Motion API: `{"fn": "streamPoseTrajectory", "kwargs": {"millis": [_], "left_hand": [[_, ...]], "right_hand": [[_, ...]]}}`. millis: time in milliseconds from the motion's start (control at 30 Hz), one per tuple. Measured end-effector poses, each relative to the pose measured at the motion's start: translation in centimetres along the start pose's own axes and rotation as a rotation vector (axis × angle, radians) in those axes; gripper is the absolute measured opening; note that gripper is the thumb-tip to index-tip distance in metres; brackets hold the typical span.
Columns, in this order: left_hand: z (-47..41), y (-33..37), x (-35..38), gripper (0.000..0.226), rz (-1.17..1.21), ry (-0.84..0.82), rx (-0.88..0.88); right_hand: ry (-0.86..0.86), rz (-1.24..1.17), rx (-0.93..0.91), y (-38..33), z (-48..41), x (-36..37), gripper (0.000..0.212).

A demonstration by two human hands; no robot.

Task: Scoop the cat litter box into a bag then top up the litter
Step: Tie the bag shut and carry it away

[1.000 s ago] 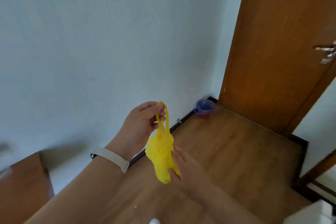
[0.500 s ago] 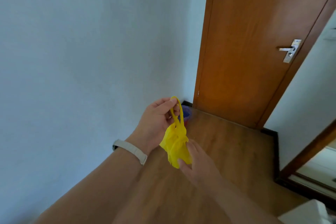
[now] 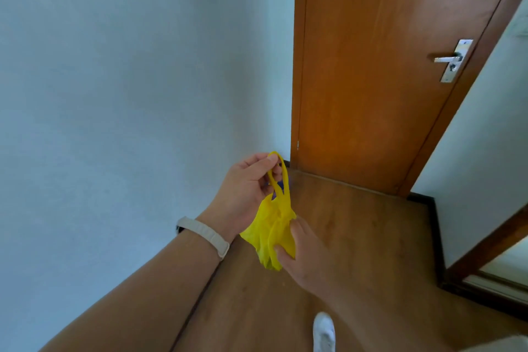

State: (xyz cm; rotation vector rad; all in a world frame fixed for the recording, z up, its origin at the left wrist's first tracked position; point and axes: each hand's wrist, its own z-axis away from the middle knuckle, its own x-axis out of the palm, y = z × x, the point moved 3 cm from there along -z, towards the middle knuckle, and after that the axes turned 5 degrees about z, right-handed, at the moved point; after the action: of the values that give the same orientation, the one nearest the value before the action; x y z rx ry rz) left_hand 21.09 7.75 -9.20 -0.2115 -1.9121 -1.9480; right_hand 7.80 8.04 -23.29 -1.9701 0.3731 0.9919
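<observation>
Closer now to the wooden door (image 3: 371,80), left hand (image 3: 243,188) pinches the yellow bag (image 3: 271,228) handle while right hand (image 3: 303,254) grips its crumpled bottom.

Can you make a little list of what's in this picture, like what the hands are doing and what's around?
place: hallway with a wooden floor and a pale wall
bag: yellow plastic bag, crumpled, not opened out
left hand: pinches the bag's handle loop at the top
right hand: grips the bunched lower part of the bag
wrist: pale band on the left wrist
door: brown wooden door, shut, with a metal handle
foot: white shoe or sock at the bottom edge
litter box: not in view
</observation>
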Motion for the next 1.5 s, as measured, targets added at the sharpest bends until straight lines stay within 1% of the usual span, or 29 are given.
{"fn": "streamPoseTrajectory", "kwargs": {"millis": [133, 233, 333, 433, 533, 633, 733, 833, 933, 1033, 1100, 1233, 1367, 1500], "left_hand": [[-7.7, -0.9, 1.0, 0.022, -0.063, 0.037, 0.005], [-13.7, -1.6, 2.1, 0.027, -0.117, 0.087, -0.004], [-19.2, -1.7, 3.4, 0.033, -0.173, 0.099, -0.015], [-24.4, -1.7, 4.3, 0.031, -0.23, 0.117, -0.011], [-29.1, -1.8, 4.5, 0.021, -0.307, 0.101, -0.023], [-33.9, -1.9, 4.0, 0.021, -0.333, 0.085, -0.043], [-38.7, -3.0, 3.2, 0.022, -0.339, 0.07, -0.064], [-43.7, -5.1, 1.2, 0.025, -0.335, 0.055, -0.095], [-49.2, -7.8, -1.0, 0.017, -0.388, -0.023, -0.143], [-54.4, -9.8, -3.5, 0.036, -0.39, -0.034, -0.223], [-57.5, -10.9, -5.3, 0.036, -0.404, -0.03, -0.277], [-63.0, -13.1, -8.7, 0.033, -0.42, 0.008, -0.364], [-67.9, -15.9, -11.9, 0.016, -0.308, 0.076, -0.45], [-73.1, -20.7, -15.0, 0.02, -0.232, 0.17, -0.488]], "right_hand": [[-0.014, -0.006, -0.048, 5.8, -6.7, 0.7, 0.042], [-0.036, 0.002, -0.081, 10.3, -12.1, 0.3, 0.046], [-0.063, 0.043, -0.081, 14.3, -17.4, -0.6, 0.051], [-0.069, 0.07, -0.079, 17.8, -22.6, -1.4, 0.053], [-0.099, 0.035, -0.06, 20.3, -26.7, -1.6, 0.047], [-0.136, 0.031, -0.055, 23.1, -30.3, -0.7, 0.049], [-0.16, 0.053, -0.009, 26.2, -33.8, 0.5, 0.05], [-0.201, 0.06, 0.017, 29.1, -37.1, 2.7, 0.045], [-0.27, 0.118, 0.038, 32.5, -40.4, 5.3, 0.043], [-0.323, 0.165, 0.076, 35.3, -44.0, 7.6, 0.043], [-0.369, 0.156, 0.123, 36.9, -46.7, 9.3, 0.044], [-0.413, 0.18, 0.152, 39.6, -52.7, 13.0, 0.047], [-0.454, 0.092, 0.187, 42.7, -56.9, 17.3, 0.043], [-0.532, 0.074, 0.19, 47.7, -59.3, 22.9, 0.045]]}}
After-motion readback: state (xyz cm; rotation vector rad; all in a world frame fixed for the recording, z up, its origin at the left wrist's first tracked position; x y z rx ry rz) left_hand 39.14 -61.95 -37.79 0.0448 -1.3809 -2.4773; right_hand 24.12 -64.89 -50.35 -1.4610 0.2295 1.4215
